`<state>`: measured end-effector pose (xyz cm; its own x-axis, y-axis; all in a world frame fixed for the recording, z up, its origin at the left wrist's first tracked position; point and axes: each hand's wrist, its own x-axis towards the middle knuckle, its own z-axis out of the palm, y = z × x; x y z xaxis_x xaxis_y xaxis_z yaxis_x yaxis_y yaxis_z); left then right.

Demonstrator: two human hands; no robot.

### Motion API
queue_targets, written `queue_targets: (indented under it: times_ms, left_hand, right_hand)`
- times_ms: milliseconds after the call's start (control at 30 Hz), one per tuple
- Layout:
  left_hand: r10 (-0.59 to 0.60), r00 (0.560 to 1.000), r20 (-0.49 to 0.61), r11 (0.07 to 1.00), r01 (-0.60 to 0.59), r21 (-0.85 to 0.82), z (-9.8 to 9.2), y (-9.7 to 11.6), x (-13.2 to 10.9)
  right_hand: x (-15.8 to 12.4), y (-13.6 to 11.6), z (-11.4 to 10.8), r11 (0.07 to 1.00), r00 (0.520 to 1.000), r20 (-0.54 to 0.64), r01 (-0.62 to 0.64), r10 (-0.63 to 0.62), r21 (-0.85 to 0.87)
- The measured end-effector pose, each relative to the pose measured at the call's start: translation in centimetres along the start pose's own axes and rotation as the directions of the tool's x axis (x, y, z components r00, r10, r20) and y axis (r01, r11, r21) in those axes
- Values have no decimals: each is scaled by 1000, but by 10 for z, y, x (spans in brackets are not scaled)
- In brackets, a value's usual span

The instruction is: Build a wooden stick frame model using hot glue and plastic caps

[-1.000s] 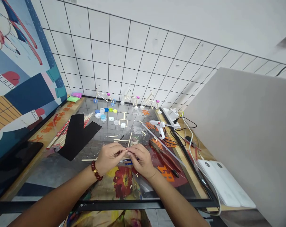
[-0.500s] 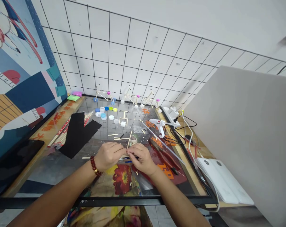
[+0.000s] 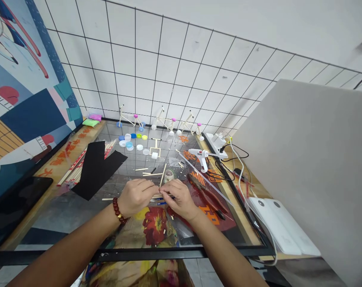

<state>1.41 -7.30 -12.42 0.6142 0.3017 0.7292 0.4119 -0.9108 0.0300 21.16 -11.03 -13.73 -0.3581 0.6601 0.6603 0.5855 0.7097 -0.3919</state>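
My left hand, with a red bead bracelet at the wrist, and my right hand meet fingertip to fingertip low over the table. Both are closed in a pinch at the lower end of a thin wooden stick, which slants up and away. Their exact grip on it is partly hidden by the fingers. More thin sticks and a small round container lie just beyond the hands. Blue-handled tools show between and below them. Farther off stands a small stick frame with a white cap.
Three stick bicycles stand along the back edge. Coloured bottle caps lie before them. Right of centre are a glue gun with its cord and red-handled pliers. Black sheet material covers bundled sticks at left.
The view has shifted slightly. Both hands keep their pinch on the stick, with almost no movement over the table.
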Motion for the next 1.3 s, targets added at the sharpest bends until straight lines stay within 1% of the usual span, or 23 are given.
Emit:
queue_targets:
  times_ms: [100,167,267,367,500,633,733,833,900,967,1033,1133,1233,1300]
  left_hand:
    - [-11,1000,6,1000,11,-7,1,0,-1]
    - [-18,1000,7,1000,19,-17,2,0,-1]
    - [-33,999,-13,999,33,-27,3,0,-1]
    - [-48,998,-30,998,46,-37,2,0,-1]
    - [-69,998,-13,995,68,-75,0,0,-1]
    - [-97,995,-3,989,96,-111,1,0,-2]
    - [-196,980,-18,952,186,-243,4,2,-1]
    - [-346,938,-31,865,306,-398,6,3,2]
    - [-414,910,-29,820,359,-446,7,4,2]
    - [-443,896,-20,796,383,-468,8,5,3]
    - [-444,896,-18,793,383,-474,8,6,3]
    - [-410,912,-8,803,357,-477,8,9,4]
    - [-356,934,29,815,326,-479,8,13,4]
    - [-338,940,50,823,321,-469,8,14,4]
  right_hand:
    - [0,-1,0,1000,1000,23,-13,14,-20]
    - [0,-2,2,998,998,18,-53,53,-15]
    - [0,-5,2,992,991,-34,-128,128,22]
    - [0,-6,-1,983,982,-75,-170,175,75]
    - [-2,-5,-6,977,983,-76,-155,167,143]
    - [-4,-3,-6,982,987,-63,-141,150,125]
    - [-3,-3,-4,982,983,-63,-169,174,88]
    - [0,-5,-3,974,974,-102,-190,203,125]
    - [2,-6,-4,967,970,-127,-184,208,176]
    - [3,-7,-4,964,969,-136,-177,206,200]
    - [3,-8,-5,964,971,-132,-170,199,205]
    - [2,-8,-5,965,978,-109,-149,175,216]
    - [1,-8,-5,964,986,-58,-139,156,226]
    - [1,-8,-5,967,988,-10,-149,154,207]
